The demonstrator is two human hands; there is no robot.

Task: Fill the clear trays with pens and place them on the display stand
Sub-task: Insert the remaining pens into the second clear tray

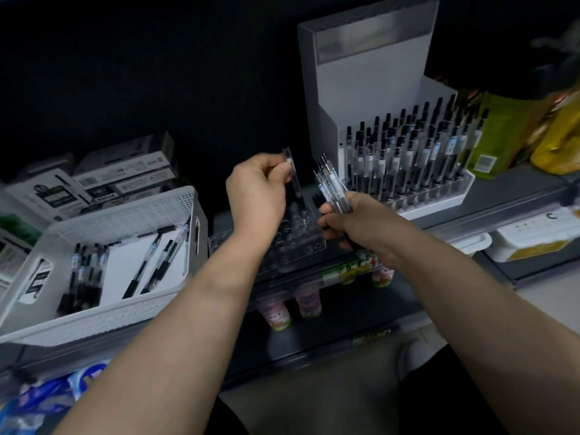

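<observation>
A clear tray [301, 243] with round holes lies on the dark shelf in the middle. My left hand [255, 196] pinches a single pen [293, 175] upright, its tip down at the tray's far holes. My right hand [351, 222] grips a bundle of pens [331, 186] just right of the tray, tips pointing up and away. The white display stand [370, 83] stands behind at the right, its front tray [439, 196] full of several upright pens [408, 152].
A white perforated basket [175, 208] at the left holds several loose pens and paper. Pen boxes [122, 174] are stacked behind it. Small bottles [307, 301] sit on the lower shelf, yellow and green packets [514, 130] at the far right.
</observation>
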